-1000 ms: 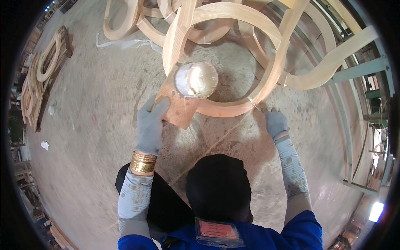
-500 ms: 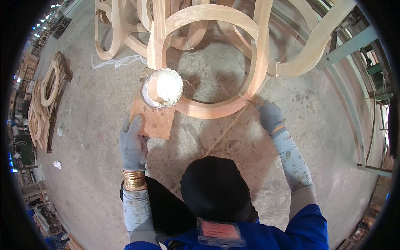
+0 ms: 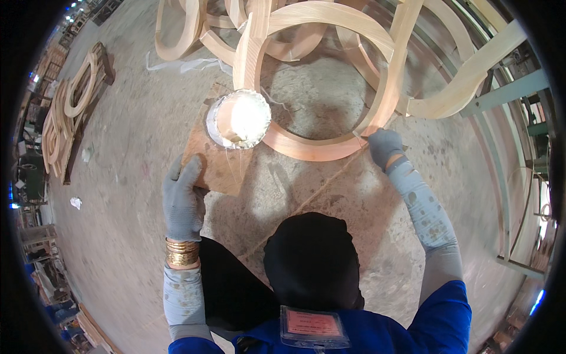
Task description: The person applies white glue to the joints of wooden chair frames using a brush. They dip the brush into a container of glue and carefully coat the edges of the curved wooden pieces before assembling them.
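Observation:
My left hand (image 3: 184, 197), in a grey glove, grips the near left edge of a thin brown board (image 3: 221, 171), thumb on top. A round tub (image 3: 213, 121) with a white-crusted rim rests on the board; strong glare hides part of its contents. Just beyond is a pale wooden ring-shaped frame (image 3: 312, 152), standing on the floor with upright curved legs. My right hand (image 3: 386, 146), also gloved, is closed at the ring's lower right, by a joint in the wood. Something thin shows at its fingertips, too small to name.
More curved wooden frames (image 3: 289, 50) stand behind the ring. A metal rack (image 3: 510, 93) runs along the right. Stacked curved wooden parts (image 3: 73, 97) lie on a pallet at the left. Crumpled white scrap (image 3: 76, 202) and clear plastic strip (image 3: 188, 64) lie on the concrete floor.
My right hand has moved forward, closer to the ring's lower right. My left hand still holds the board with the tub. The whole view has shifted slightly.

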`<state>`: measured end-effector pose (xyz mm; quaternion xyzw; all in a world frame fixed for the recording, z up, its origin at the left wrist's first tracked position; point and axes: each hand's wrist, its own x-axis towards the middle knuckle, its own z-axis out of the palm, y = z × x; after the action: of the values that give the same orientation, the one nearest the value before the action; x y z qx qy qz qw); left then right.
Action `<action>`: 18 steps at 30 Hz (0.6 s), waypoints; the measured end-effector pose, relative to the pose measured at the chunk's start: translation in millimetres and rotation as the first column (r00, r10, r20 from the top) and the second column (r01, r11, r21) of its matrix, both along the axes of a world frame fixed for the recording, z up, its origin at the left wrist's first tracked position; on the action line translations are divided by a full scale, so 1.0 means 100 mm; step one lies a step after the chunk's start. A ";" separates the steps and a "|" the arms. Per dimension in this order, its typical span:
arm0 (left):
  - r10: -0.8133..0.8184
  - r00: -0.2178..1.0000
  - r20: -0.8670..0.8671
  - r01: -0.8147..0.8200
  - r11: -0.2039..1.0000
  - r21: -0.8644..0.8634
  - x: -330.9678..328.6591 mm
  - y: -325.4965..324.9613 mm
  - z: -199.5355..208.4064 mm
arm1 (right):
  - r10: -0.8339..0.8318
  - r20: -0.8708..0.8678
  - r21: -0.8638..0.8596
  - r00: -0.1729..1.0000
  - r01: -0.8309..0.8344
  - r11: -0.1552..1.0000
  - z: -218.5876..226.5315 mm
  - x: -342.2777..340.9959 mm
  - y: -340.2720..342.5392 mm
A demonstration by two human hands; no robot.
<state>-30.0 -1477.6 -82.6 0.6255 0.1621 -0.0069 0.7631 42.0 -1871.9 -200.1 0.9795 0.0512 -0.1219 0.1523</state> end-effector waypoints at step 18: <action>0.040 0.999 0.031 -0.037 0.995 -0.091 0.06 -0.07 0.05 | -0.215 0.215 0.412 0.953 0.111 0.904 -0.13 -0.76 -0.46</action>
<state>-24.5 -1484.1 -78.0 0.5872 0.1612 0.0106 0.7932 -34.3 -1917.6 -212.9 0.9981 -0.0281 0.0059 -0.0542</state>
